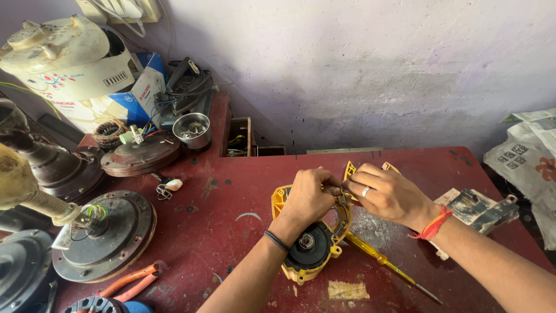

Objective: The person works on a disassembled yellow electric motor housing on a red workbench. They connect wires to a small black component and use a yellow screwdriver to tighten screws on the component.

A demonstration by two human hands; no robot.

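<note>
A: Start with the big items. What sits on the surface [405, 168]?

B: Dark red top, scuffed. At the left edge, several fan motors; the nearest is a round motor [104, 235] with coloured wires at its hub. Behind them, a white appliance [69, 55] on a blue and white box [142, 87], and a steel bowl [193, 130].

A: And the work item?

B: A yellow housing [310, 240], lying near the front edge, centre. It is open: the black motor with its bearing shows inside, so the cover is judged to be already off. Reassembly is judged not done.

A: State of the hands?

B: Left hand [307, 197] is curled shut over the upper rim of the housing. Right hand [388, 194] pinches a small part at the same spot, fingertips meeting the left's. What the part is cannot be told; the fingers hide it.

A: Tools?

B: A yellow-handled screwdriver [385, 264] lies just right of the housing, in neither hand. Orange-handled pliers [133, 281] lie well to the left, untouched. A small white plug [172, 185] rests near the motors.
</note>
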